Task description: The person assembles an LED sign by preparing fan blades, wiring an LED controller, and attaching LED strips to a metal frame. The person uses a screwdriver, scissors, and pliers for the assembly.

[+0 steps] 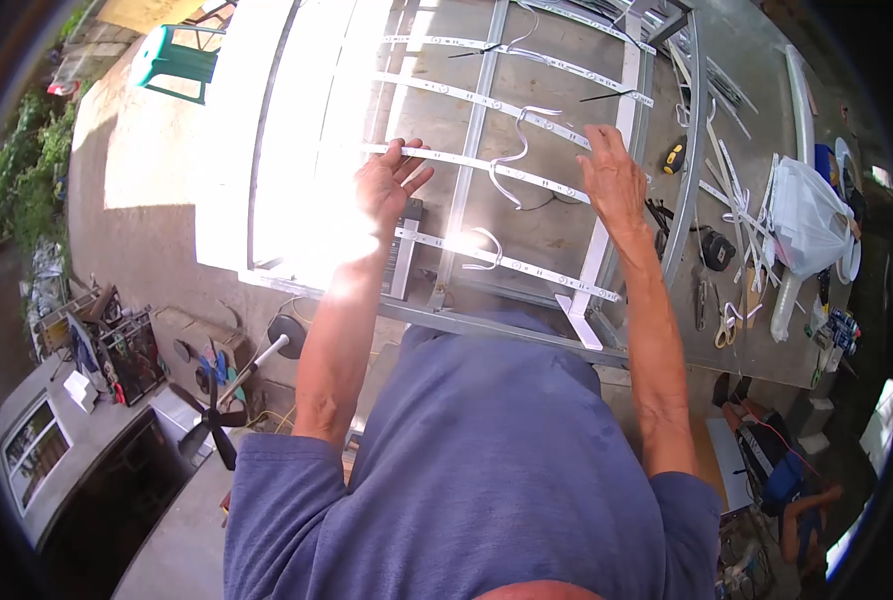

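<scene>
White LED light strips [511,262], rigid bars with round lenses, lie crosswise in rows over a metal frame. My left hand [394,185] pinches one LED light strip [456,159] near its left end, with the other fingers spread below it. At that strip's right end, my right hand [616,185] has its fingers bent over the strip ends and a white flat bar [593,250]. The hand covers part of its own contact there. Loose white wires [499,180] curl up from the strips between my hands.
The metal frame [446,320] borders the work in front of my body. On the right table lie a yellow-black screwdriver [674,156], a tape measure [715,249], scissors [726,325], strip offcuts and a white plastic bag [811,215]. Strong sunlight washes out the frame's left part. A person sits at lower right.
</scene>
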Available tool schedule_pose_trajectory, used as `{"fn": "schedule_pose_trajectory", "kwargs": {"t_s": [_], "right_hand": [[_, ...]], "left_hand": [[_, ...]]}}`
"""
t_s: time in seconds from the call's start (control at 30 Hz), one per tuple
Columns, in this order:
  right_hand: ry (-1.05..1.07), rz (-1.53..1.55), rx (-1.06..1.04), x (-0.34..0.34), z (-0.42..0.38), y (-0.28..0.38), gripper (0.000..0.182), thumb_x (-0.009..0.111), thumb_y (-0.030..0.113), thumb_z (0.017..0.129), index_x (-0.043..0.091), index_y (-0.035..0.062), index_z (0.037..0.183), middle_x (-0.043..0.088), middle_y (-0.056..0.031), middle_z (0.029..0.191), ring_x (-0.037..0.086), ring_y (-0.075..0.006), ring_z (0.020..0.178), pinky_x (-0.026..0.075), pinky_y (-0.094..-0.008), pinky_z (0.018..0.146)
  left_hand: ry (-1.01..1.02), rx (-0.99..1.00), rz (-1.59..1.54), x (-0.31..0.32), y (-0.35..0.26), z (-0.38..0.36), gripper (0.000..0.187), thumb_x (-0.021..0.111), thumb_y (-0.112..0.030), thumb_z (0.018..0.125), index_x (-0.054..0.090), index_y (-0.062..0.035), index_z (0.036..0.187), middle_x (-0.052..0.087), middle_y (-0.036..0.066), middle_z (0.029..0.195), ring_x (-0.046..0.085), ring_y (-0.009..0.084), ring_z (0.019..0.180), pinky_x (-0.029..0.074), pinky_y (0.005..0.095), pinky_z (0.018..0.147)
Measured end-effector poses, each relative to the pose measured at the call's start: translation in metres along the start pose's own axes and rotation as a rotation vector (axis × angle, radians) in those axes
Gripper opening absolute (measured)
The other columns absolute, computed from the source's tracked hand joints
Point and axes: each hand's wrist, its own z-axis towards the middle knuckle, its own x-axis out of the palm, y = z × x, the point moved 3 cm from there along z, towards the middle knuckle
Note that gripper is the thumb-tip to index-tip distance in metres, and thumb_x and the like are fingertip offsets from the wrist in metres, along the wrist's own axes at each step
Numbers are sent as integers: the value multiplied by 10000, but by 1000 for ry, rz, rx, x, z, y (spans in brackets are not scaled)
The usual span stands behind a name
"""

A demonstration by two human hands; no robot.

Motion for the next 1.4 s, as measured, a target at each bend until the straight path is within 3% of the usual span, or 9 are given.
{"fn": "schedule_pose_trajectory", "kwargs": {"t_s": [0.33,0.4,0.7,0.8,1.0,1.03,1.17,1.3,1.4], "right_hand": [[169,-189,-152,37,40,-13,165,527,55,877,630,82,1003,629,-132,877,674,-362,818,540,-475,677],[199,-206,-150,37,43,-15,133,523,83,894,625,80,979,627,-133,874,673,-362,820,538,-475,673],[198,-212,-139,34,40,-11,124,581,146,900,604,63,988,632,-134,944,670,-377,811,537,-477,680],[135,-149,-98,29,36,-10,318,633,181,897,592,101,1202,643,-126,1021,663,-369,864,541,-466,716],[-24,127,-96,-12,10,4,221,633,150,883,662,78,1090,658,-104,1058,664,-366,827,539,-419,726],[9,253,-79,-17,4,0,187,634,124,887,698,64,1052,665,-102,930,666,-292,765,520,-367,691],[292,579,270,-58,-30,1,173,621,127,935,718,50,1056,649,-46,802,561,-93,635,441,-248,578],[164,765,395,-97,-67,-7,162,615,104,952,715,25,1053,680,-4,863,574,-57,670,443,-214,576],[101,829,527,-119,-98,-18,168,619,98,950,709,6,1058,677,-13,880,587,-59,705,460,-209,597]], "left_hand": [[-2,-15,102,15,-2,-10,263,458,-110,1029,465,77,1214,592,240,1218,619,358,1129,587,498,898],[-20,-31,62,14,4,-6,191,507,-129,1019,536,33,1115,661,204,1129,658,303,1039,606,459,828],[-40,-57,40,8,4,-4,204,486,-97,1016,532,59,1140,638,241,1165,647,348,1025,600,498,856],[-27,-81,91,10,3,-6,263,442,-95,1029,476,75,1226,598,253,1225,610,355,1128,579,514,930],[41,-54,126,1,8,1,325,489,-159,1028,468,84,1243,593,275,1229,615,369,1143,570,497,950],[28,-71,150,1,5,-2,380,517,-170,1017,446,110,1264,584,298,1230,615,381,1145,575,487,941],[17,-74,287,0,-14,-28,560,630,-165,961,389,209,1300,540,354,1269,629,398,1124,600,413,894],[66,99,520,-9,-38,-67,555,628,-131,951,402,226,1310,603,327,1187,673,361,1054,608,334,855],[141,223,573,-7,-51,-105,399,622,-139,960,548,130,1245,696,233,1011,725,226,802,606,264,708]]}}
